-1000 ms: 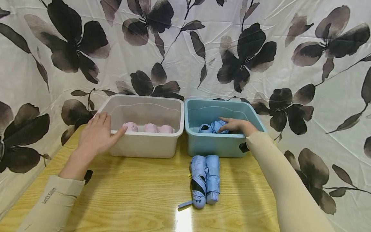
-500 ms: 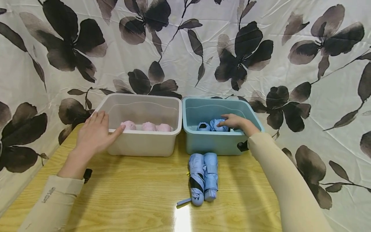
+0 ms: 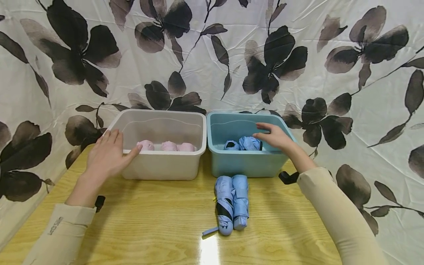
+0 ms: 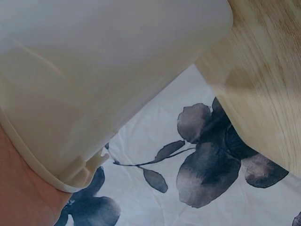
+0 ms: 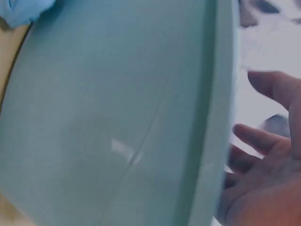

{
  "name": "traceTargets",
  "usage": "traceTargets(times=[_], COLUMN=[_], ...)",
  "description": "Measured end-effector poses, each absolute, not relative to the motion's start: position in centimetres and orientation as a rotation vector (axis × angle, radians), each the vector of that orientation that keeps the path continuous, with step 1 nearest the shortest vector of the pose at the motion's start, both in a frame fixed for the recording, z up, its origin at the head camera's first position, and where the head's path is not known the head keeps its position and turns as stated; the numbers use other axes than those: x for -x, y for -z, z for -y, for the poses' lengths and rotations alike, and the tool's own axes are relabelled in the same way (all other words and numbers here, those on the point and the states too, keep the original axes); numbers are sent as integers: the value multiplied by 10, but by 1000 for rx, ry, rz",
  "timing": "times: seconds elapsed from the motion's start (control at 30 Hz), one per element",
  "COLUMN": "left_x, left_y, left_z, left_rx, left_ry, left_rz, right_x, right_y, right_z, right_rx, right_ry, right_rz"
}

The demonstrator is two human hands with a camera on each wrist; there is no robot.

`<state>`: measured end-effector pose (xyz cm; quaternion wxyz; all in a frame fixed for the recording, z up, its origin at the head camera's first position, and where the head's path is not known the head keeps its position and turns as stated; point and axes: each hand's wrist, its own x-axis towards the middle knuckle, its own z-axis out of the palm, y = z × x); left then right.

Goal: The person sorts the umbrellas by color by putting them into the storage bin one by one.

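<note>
My left hand rests with straight fingers on the left rim of the off-white bin; the left wrist view shows that bin's outer wall beside the palm. Over the right part of the blue bin hovers my right hand, fingers spread and holding nothing. Just left of its fingertips, two blue folded umbrellas show their upper ends inside the blue bin. In the right wrist view, the right hand appears beyond the bin's rim, thumb apart from the fingers.
Two more blue folded umbrellas lie side by side on the wooden table, in front of the blue bin, one with a strap. Three pink rolled bundles sit in the off-white bin. A floral cloth hangs behind.
My right hand has come up off the blue umbrella in the blue bin, moving up and slightly right. The left hand stays on the off-white bin's rim.
</note>
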<state>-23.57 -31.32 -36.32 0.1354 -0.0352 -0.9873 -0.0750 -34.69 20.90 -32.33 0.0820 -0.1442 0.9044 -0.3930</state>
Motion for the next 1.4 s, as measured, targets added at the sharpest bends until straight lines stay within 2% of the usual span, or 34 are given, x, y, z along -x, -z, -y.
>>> traceTargets(times=[0.27, 0.5, 0.7, 1.03, 1.23, 1.4], left_x=[235, 237, 239, 240, 240, 241], left_y=[365, 367, 369, 365, 366, 366], left_z=[313, 314, 313, 316, 315, 315], left_rx=[97, 102, 110, 116, 111, 117], left_ry=[224, 228, 231, 234, 247, 241], left_rz=[2849, 2852, 2853, 2845, 2838, 2837], right_x=[291, 252, 228, 210, 209, 211], right_y=[332, 363, 397, 450, 464, 470], right_z=[-215, -210, -203, -185, -174, -168], right_rx=[575, 723, 785, 717, 576, 563], right_ry=[1477, 1734, 1761, 1492, 1203, 1061], right_rz=[-2901, -3019, -3048, -3023, -2969, -2937])
